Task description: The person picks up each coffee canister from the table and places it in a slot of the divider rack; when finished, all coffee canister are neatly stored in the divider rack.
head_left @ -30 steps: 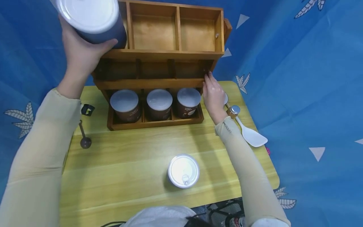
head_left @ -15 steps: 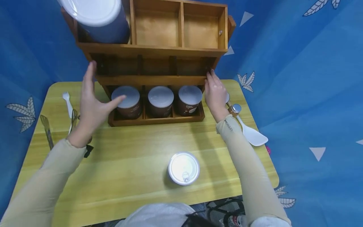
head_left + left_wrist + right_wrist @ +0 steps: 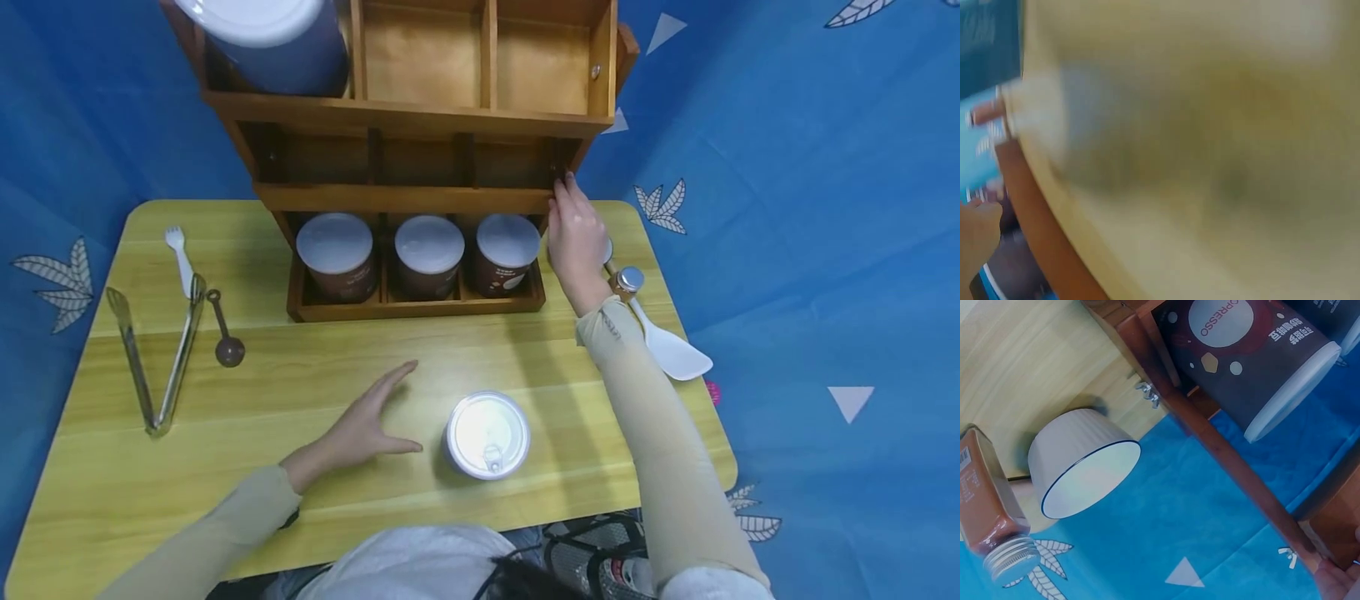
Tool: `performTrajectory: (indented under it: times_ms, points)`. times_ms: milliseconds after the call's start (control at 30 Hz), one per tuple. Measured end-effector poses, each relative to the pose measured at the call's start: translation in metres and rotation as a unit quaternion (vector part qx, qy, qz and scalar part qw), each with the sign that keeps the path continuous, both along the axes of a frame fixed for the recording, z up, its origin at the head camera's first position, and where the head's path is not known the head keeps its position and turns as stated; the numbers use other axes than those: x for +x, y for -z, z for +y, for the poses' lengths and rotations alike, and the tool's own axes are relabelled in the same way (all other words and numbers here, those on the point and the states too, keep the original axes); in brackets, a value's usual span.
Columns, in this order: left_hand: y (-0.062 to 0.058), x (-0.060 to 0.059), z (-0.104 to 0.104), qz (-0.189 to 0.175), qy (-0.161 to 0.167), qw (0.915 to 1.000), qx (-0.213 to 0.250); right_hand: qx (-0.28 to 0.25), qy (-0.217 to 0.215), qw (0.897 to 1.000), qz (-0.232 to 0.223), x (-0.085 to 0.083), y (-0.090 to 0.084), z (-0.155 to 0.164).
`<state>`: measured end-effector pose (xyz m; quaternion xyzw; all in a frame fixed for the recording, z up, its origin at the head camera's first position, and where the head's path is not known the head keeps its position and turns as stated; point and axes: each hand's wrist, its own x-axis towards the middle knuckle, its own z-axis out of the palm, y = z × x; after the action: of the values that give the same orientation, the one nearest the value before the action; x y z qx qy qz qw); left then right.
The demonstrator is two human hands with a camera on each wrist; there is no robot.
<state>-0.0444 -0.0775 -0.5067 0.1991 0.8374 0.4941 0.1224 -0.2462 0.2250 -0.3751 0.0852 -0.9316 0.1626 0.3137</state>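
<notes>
My left hand (image 3: 356, 433) is over the table with thumb and fingers spread, holding nothing. Just right of it stands a can (image 3: 487, 435) with a pale lid and a pull tab. The left wrist view is mostly blurred. My right hand (image 3: 576, 242) grips the right side of the tiered wooden rack (image 3: 405, 198) at its middle tier; in the right wrist view its fingertips (image 3: 1334, 582) are at the side board. Three brown canisters (image 3: 429, 279) with pale lids fill the bottom tier. A large blue canister (image 3: 292, 54) with a white lid sits in the top left compartment.
Tongs (image 3: 174, 375), a white fork (image 3: 180, 258) and a brown scoop (image 3: 229, 350) lie on the table's left. On the right are a white spatula (image 3: 675, 352), a silver-capped bottle (image 3: 991, 494) of brown contents and a white bowl (image 3: 1066, 453). Blue cloth (image 3: 810, 283) hangs behind.
My left hand has let go of the large blue canister in the rack's top left compartment and come down to beside the can. My right hand stays on the rack.
</notes>
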Motion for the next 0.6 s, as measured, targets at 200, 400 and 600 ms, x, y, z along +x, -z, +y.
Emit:
performTrajectory:
  times_ms: [200, 400, 600]
  points:
    - [0.013, 0.01, 0.032, -0.009, 0.075, 0.9971, -0.012, -0.005, -0.001, 1.0, 0.01, -0.002, 0.002, 0.001]
    - [0.02, 0.009, 0.055, -0.006, 0.124, 0.9923, -0.012, -0.007, 0.001, 1.0, 0.005, 0.0, 0.0, 0.0]
    - [0.026, 0.008, 0.073, -0.04, 0.124, 0.9905, 0.043, -0.001, 0.002, 1.0, 0.0, 0.001, -0.001, 0.0]
